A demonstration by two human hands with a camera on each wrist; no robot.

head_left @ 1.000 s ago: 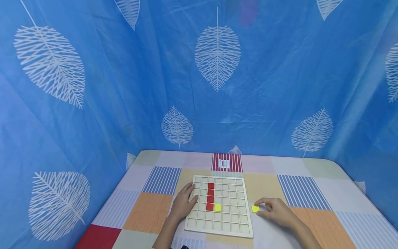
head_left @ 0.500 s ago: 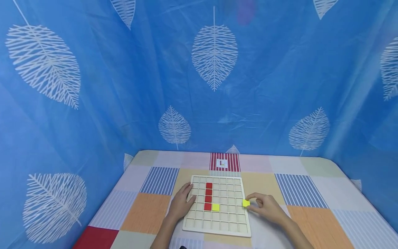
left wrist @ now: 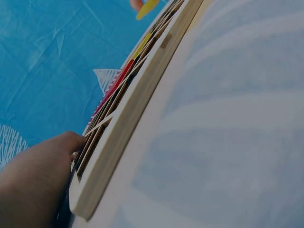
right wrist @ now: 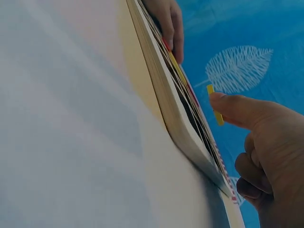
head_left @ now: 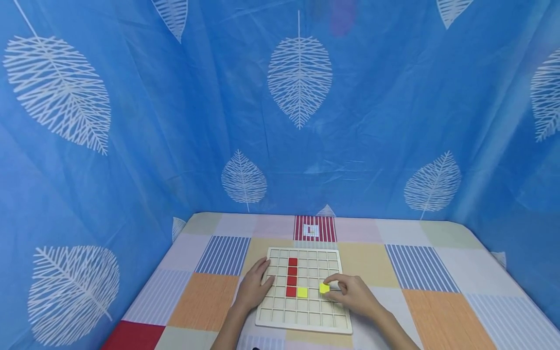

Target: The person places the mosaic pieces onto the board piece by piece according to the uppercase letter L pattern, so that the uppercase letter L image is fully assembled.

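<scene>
A pale wooden grid board [head_left: 314,319] lies on the table, with a column of several red tiles [head_left: 291,271] in its cells. Right of the lowest red one sits a yellow tile [head_left: 302,292]. My right hand [head_left: 356,297] pinches another yellow tile [head_left: 324,288] between thumb and fingers over the right part of the board; the right wrist view shows this tile [right wrist: 219,118] raised above the grid, tilted on edge. Along the board's left edge rests my left hand [head_left: 252,290], its fingers fairly straight and its thumb [left wrist: 72,141] reaching over the rim onto the grid.
Behind the board, a small card with a printed grid pattern [head_left: 311,231] lies on a red-striped patch. A patchwork cloth [head_left: 210,304] covers the table. Blue curtains [head_left: 350,121] with white leaves enclose the back and sides.
My right hand has carried the pinched yellow tile left, from the table beside the board to above the grid. My left hand stays at the board's left edge.
</scene>
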